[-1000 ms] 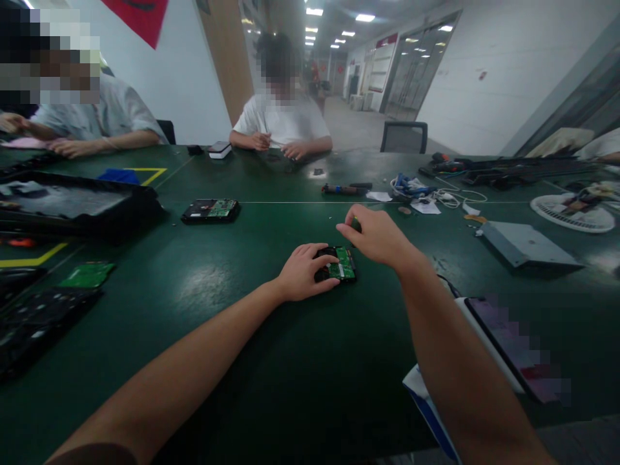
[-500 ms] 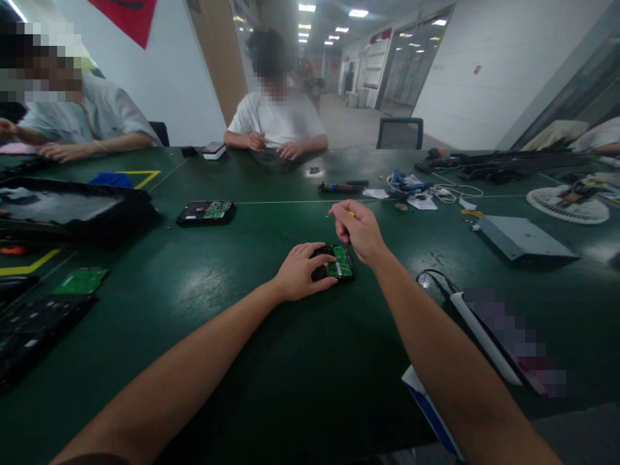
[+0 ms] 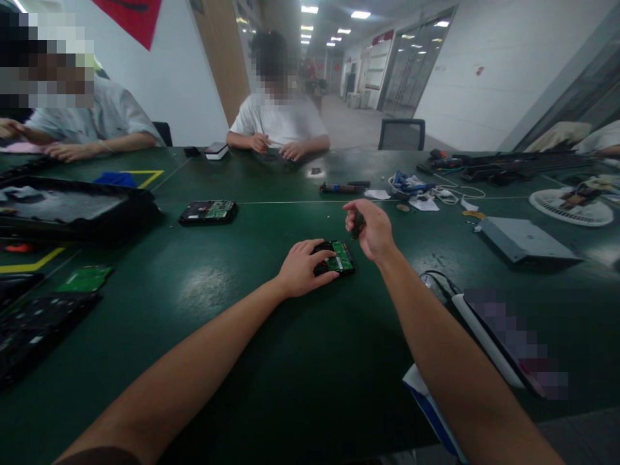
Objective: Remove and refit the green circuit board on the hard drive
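My left hand (image 3: 306, 268) lies over a hard drive (image 3: 341, 258) on the green table, its fingers spread across the black casing and the edge of the green circuit board. Its palm hides the drive's left part. Just above and to the right of the drive, my right hand (image 3: 372, 229) is raised with its fingers curled round a screwdriver (image 3: 357, 226). Only a dark part of the handle shows; the rest is hidden by the hand. A tiny bright speck (image 3: 328, 216), too small to name, lies on the table left of that hand.
Another drive (image 3: 208, 212) lies to the left, near a large black tray-like housing (image 3: 72, 210). A grey metal box (image 3: 527, 239) and a pixelated phone-like device (image 3: 504, 342) are at right. Cables (image 3: 411, 184) lie farther back. Two people sit across the table.
My right hand has moved slightly right and turned, opening its curl so the dark handle shows. The small speck is now apart from its fingertips. My left hand stays on the drive.
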The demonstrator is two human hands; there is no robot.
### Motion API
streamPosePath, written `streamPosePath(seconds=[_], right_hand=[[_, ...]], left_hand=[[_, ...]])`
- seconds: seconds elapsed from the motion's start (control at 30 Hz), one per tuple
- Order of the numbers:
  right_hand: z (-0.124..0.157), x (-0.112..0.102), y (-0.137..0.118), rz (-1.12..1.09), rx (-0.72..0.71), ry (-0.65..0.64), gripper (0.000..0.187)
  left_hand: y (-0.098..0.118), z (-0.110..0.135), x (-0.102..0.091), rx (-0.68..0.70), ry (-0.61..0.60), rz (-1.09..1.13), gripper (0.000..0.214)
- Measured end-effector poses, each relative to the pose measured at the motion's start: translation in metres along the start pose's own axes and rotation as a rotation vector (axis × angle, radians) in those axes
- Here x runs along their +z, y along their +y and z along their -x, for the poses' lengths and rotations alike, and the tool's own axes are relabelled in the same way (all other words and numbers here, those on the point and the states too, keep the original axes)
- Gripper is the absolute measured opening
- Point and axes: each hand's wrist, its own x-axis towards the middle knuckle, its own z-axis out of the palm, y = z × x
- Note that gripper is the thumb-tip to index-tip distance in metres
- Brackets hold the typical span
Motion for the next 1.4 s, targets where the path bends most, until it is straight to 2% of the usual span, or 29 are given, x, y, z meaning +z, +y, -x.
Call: streamPosePath(seconds=[0.2,0.4,0.63,0.8,0.97,1.1,1.2,1.27,1.4], right_hand=[[0.002,0.003,-0.003,0.067,-0.026,-0.023,0.021],[0.006,0.0,-0.012,0.034,0.072,-0.196,0.031],[0.005,0.004,-0.008,0.124,-0.017,-0.082,0.033],[0.003,-0.002,-0.008,0.136,-0.015,-0.092,0.038],[0.005,0.004,-0.007,0.158,-0.062,-0.136,0.039],[0.007,0.007,-0.009,0.32,-0.085,-0.158,0.043],[0.008,0.005,-0.015,0.476,-0.123,-0.154,0.034],[0.01,0.004,-0.022,0.448,-0.119,-0.22,0.029],[0.014,0.006,-0.029,0.249,-0.034,-0.374,0.023]], left_hand=[[0.0,0.0,0.0,0.008,0.003,0.006,0.055],[0.0,0.0,-0.001,0.016,-0.006,-0.001,0.055],[0.001,0.0,-0.002,0.011,-0.004,-0.001,0.055],[0.002,0.001,-0.003,0.013,-0.001,0.0,0.054],[0.002,0.001,-0.002,0.01,-0.003,-0.001,0.054],[0.003,0.001,-0.003,0.004,-0.006,0.001,0.054],[0.003,0.001,-0.003,0.005,-0.011,-0.003,0.055],[0.002,0.001,-0.002,0.006,-0.007,-0.008,0.055],[0.001,0.001,-0.001,0.02,0.008,-0.013,0.054]])
